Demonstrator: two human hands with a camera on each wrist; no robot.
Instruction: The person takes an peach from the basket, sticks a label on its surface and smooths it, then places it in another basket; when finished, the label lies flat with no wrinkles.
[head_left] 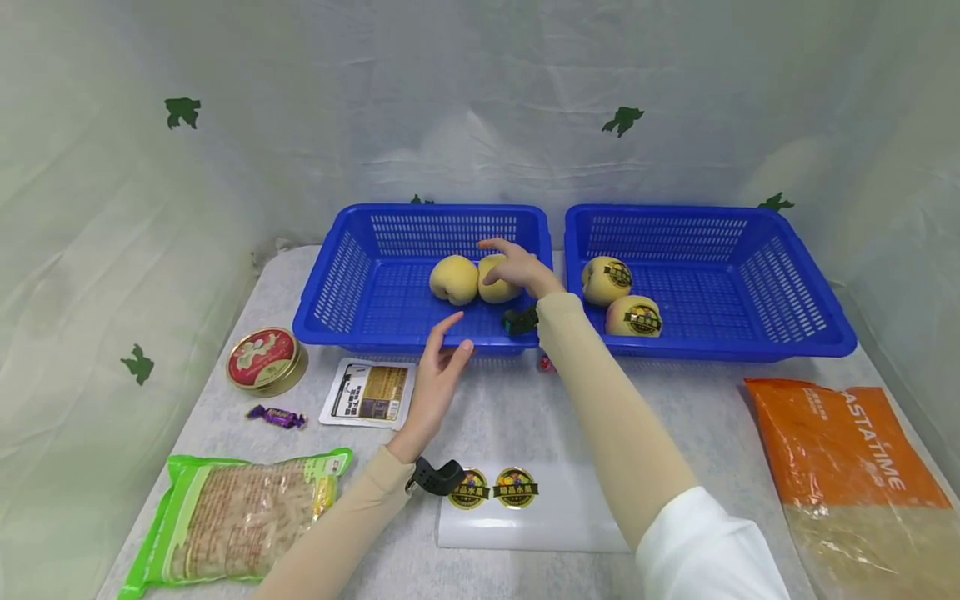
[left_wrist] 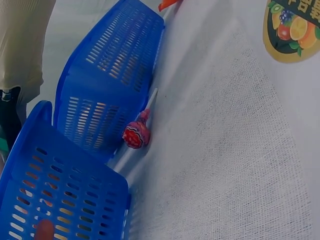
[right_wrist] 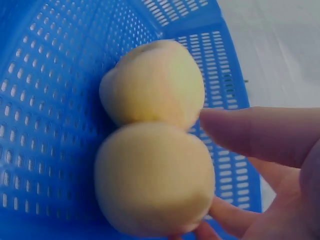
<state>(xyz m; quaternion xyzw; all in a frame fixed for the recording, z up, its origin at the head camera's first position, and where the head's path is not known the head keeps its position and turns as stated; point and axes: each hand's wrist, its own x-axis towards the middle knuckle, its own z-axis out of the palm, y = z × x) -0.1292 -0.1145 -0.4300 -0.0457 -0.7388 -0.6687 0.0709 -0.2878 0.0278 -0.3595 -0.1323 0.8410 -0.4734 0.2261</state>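
Well, the left wrist view had the prize: a lollipop (left_wrist: 136, 135) in full, head and white stick, just beside the baskets, while the head view gave only a scrap of red at twelve o'clock by the forearm. The head view alone took in the red tin (head_left: 262, 358) at ten o'clock and the orange bag (head_left: 855, 442) at three. And the right wrist view, looking right down in, showed two yellow fruits side by side and touching!

Plenty was masked, too. From the head, the second yellow fruit (head_left: 501, 293) sat partly behind fingers; the first yellow fruit (head_left: 453, 279), at its nine o'clock, was plain to see. The sleeve crossed the end of the white sheet (head_left: 532, 533), and the orange bag ran off the picture at four o'clock. In the right wrist view the fingers and fruits were blurred.

Now the hands! The right hand (head_left: 517, 268) was in the left blue basket (head_left: 360, 340), over the second yellow fruit, thumb and fingers spread wide about it; whether they pressed on its skin, I couldn't tell. Both fruits rested on that basket's floor. The left hand (head_left: 433, 379) held nothing, thumb and forefinger wide apart, at the basket's six-o'clock rim; whether it touched, I couldn't say.
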